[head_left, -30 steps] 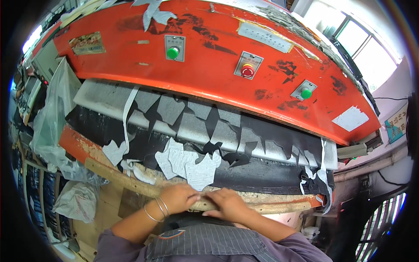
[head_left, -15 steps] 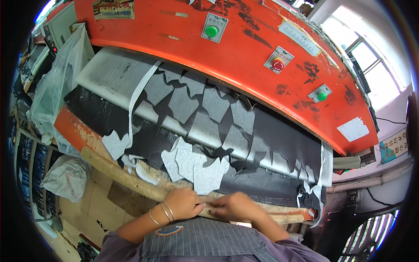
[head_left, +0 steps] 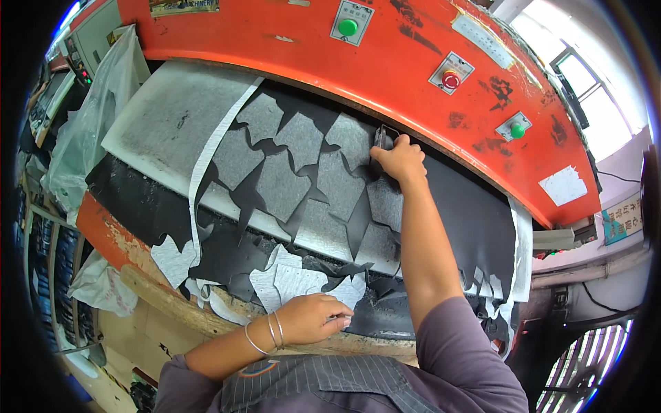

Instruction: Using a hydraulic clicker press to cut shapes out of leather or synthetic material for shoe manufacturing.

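My right hand (head_left: 401, 162) reaches across the sheet, its fingers closed on a dark metal cutting die (head_left: 387, 136), which sits close under the red machine's front. Dark sheet material (head_left: 468, 213) lies on the pale cutting board, with rows of shaped cut-outs through it. My left hand (head_left: 313, 320) is at the near edge with fingers curled; whatever they may hold is hidden. Just beyond it lie loose light-grey cut pieces (head_left: 296, 279), overlapping one another and partly covered by the hand.
A red machine beam (head_left: 289, 41) with green buttons and a red stop knob spans the far side. A pale strip (head_left: 220, 151) crosses the board at left. Scraps (head_left: 175, 258) lie near the wooden edge (head_left: 165, 296). A clear plastic bag (head_left: 96, 131) hangs at left.
My right hand has moved from the near edge, beside the left, out to the far side and grips the die. My left hand has shifted slightly right, near the cut pieces.
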Demonstrator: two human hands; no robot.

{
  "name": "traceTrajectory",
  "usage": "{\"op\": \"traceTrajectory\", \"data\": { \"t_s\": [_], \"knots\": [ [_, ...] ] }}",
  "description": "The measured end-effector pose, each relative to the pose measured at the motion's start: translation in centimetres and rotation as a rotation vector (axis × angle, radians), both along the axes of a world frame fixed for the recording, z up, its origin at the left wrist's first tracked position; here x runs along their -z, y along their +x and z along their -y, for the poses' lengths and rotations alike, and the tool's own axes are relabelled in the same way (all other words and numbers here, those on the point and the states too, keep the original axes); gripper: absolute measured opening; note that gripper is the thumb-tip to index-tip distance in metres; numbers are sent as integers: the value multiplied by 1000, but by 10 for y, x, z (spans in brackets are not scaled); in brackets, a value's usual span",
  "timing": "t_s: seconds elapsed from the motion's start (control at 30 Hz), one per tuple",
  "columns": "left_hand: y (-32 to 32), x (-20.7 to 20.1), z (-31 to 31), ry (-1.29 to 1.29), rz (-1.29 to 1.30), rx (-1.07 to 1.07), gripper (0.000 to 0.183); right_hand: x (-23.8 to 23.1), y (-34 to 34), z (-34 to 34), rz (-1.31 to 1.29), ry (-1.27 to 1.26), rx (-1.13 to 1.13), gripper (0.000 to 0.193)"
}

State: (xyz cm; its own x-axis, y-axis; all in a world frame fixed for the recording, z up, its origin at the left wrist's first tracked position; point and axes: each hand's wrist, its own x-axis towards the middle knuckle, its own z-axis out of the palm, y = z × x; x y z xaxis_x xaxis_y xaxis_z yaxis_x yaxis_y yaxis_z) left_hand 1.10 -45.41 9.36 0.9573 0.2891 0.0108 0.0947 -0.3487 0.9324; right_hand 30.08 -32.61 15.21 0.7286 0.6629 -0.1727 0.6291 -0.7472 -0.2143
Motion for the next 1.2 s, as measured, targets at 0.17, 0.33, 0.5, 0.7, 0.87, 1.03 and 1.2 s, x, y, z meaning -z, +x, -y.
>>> {"op": "traceTrajectory", "data": {
  "t_s": [0.17, 0.33, 0.5, 0.7, 0.87, 1.03, 1.2],
  "knots": [
    [-3, -10, -11, -236, 40, -238, 42, -3, -20, 114, -313, 464, -241, 69],
    [26, -23, -16, -184, 159, -264, 90, 22, -67, 223, -1125, 525, -269, 57],
    [33, 5, 0, -350, 95, -306, 52, 29, -88, 253, -1117, 530, -281, 47],
    [8, -13, -19, -44, -460, -243, 31, -18, 4, 236, -324, 316, -808, 42],
    [19, -49, -27, 541, -146, -424, 60, -33, 80, 192, 532, -199, -1464, 16],
    [118, -32, -24, 304, 20, -366, 66, -3, 120, 162, 658, -312, -1788, 17],
    [197, 29, -25, 303, -56, -452, 71, 14, 132, 188, 539, -3, -1461, 17]
  ]
}}
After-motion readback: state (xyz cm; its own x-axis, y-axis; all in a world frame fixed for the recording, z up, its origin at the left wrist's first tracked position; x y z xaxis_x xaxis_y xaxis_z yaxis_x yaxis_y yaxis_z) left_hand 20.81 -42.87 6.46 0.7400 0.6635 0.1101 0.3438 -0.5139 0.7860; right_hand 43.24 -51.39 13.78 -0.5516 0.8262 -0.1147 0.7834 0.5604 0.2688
